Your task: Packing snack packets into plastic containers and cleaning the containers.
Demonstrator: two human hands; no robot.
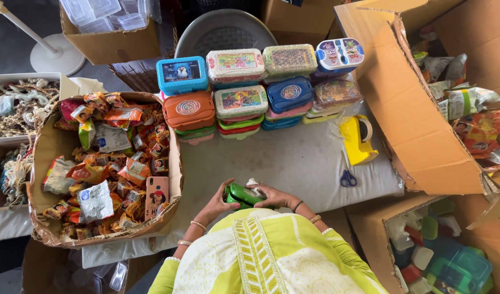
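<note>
Both hands meet close to the person's body. Left hand [220, 202] and right hand [277, 196] are wrapped tight around a green lunch box [241, 195], one on each side. It could slip and drop onto the white table [293, 163] if the grip loosens. Farther ahead stand stacked lunch boxes [250, 92]; bumping them could topple them.
</note>
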